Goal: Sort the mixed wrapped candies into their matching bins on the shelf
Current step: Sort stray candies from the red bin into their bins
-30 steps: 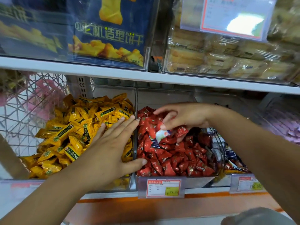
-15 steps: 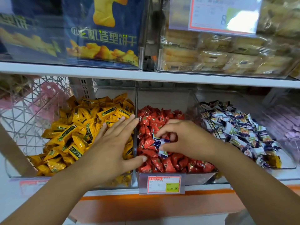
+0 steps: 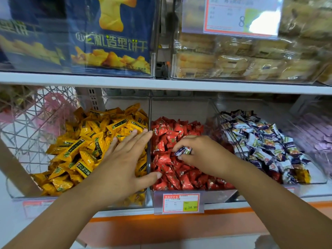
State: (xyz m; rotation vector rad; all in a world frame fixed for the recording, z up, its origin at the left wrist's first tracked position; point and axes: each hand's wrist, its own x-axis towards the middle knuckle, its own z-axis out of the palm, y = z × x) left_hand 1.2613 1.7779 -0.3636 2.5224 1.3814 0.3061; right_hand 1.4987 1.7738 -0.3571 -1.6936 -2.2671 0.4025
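Three clear bins stand side by side on the lower shelf. The left bin (image 3: 23, 195) is full of yellow candies (image 3: 86, 141), the middle bin (image 3: 222, 195) of red candies (image 3: 172, 169), the right bin (image 3: 316, 179) of blue-and-white candies (image 3: 265, 141). My right hand (image 3: 203, 153) hovers over the red pile and pinches a blue-and-white candy (image 3: 183, 151) between thumb and fingers. My left hand (image 3: 125, 159) lies flat with straight fingers on the yellow candies, its thumb reaching over the divider onto the red ones.
A price tag (image 3: 180, 203) hangs on the middle bin's front. A white wire basket (image 3: 30, 126) stands to the left, a bin of purple packets (image 3: 318, 139) at far right. The upper shelf (image 3: 161, 83) carries blue biscuit boxes (image 3: 107, 38) and wrapped pastries (image 3: 251, 60).
My right hand drew back toward the front of the red bin with the blue-and-white candy in its fingers, uncovering the right bin. My left hand stayed on the yellow candies.
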